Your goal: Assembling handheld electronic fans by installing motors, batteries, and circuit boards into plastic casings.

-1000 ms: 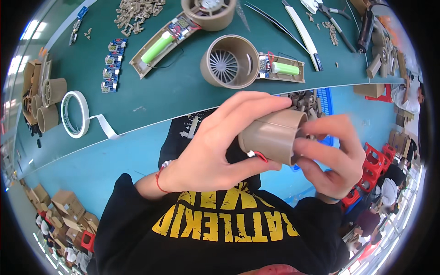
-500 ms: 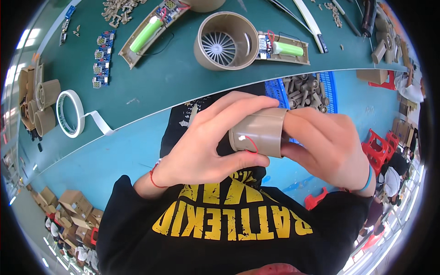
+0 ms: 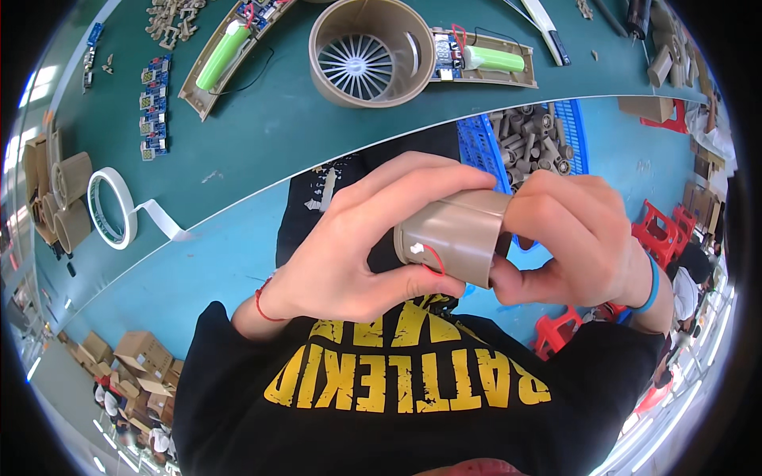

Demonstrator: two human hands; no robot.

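Observation:
A tan plastic cylindrical housing (image 3: pixel 460 238) lies on its side in front of my chest. My left hand (image 3: pixel 349 246) is wrapped round it, fingers over the top and thumb underneath. A short red wire (image 3: pixel 435 257) sticks out of its wall beside a small white spot, close to my left thumb. At the housing's right end, my right hand (image 3: pixel 575 234) has its fingers bent and closed against the rim. Whatever those fingertips pinch there is hidden.
On the green table (image 3: pixel 262 151) stand a larger tan cylinder (image 3: pixel 317 59), tan strips with green batteries (image 3: pixel 492 59), blue circuit boards (image 3: pixel 154 123) and a tape roll (image 3: pixel 95 208). A blue crate (image 3: pixel 484 147) of small tan parts stands beyond my hands. Red stools (image 3: pixel 657 230) are at right.
My right hand's fingers have drawn back from inside the housing to its rim. The housing has tilted slightly, its right end lower. My left hand keeps its hold.

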